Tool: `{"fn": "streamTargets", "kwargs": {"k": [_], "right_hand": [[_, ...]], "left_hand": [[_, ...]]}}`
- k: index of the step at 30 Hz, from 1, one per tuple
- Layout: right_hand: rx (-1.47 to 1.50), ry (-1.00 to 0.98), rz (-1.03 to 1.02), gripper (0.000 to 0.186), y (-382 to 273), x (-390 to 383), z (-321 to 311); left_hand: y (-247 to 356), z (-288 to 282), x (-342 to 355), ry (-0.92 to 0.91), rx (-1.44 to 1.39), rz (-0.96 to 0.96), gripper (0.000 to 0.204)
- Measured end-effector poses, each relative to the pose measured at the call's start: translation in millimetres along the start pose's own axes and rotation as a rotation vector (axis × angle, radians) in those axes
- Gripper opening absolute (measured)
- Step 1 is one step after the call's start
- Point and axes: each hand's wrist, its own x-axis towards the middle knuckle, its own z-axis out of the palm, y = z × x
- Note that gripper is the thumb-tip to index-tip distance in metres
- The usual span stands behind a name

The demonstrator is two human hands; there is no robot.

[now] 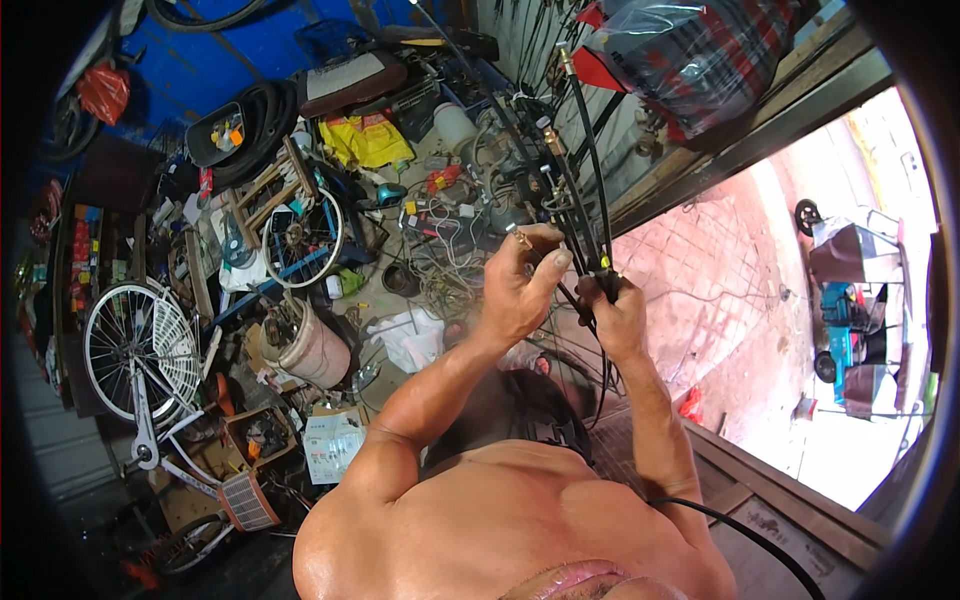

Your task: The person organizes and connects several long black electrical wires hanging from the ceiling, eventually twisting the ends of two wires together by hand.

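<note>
My left hand point(523, 277) is raised near the centre, fingers curled around a thin hose end with a small metal fitting point(517, 236). Just right of it and lower, my right hand point(616, 311) is closed on a bundle of black hoses point(583, 232). The hoses run up past both hands and hang down below my right one. Brass-coloured fittings point(550, 136) show on their upper parts, and one hose has a yellow piece just above my right fingers. What my left fingertips touch exactly is too small to make out.
A cluttered floor with tangled cables point(450, 240), a pale bucket point(315, 355) and a white bicycle point(136, 362) spreads to my left. A plaid bundle in plastic point(690, 50) lies above the open doorway's sill point(730, 120). Outside stands a teal three-wheeler point(840, 325).
</note>
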Motion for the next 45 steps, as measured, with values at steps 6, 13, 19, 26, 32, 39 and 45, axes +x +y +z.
{"fn": "streamTargets", "kwargs": {"k": [6,13,19,26,32,39,45], "right_hand": [[-0.017,0.000,0.025,0.037,-1,-6,1],[-0.131,0.018,-0.024,0.022,-7,-14,12],[-0.260,0.017,-0.255,0.021,2,-19,17],[-0.134,0.048,-0.180,0.019,-12,-14,7],[-0.046,-0.191,-0.027,0.030,-5,-17,-8],[0.092,-0.351,0.148,0.026,-4,-29,-19],[0.076,-0.219,0.300,0.029,6,-40,-36]], "left_hand": [[1,-17,1,-0.005,-0.490,-0.052,0.025],[-8,-20,7,0.104,0.305,0.312,0.038],[12,-30,21,0.087,0.577,0.427,0.028],[-10,-38,13,0.219,-0.208,-0.141,0.008],[-27,-57,27,0.296,-0.847,-0.603,0.017],[-49,-100,68,0.330,-0.952,-0.377,0.013],[-78,-245,92,0.727,-0.799,-0.082,0.024]]}}
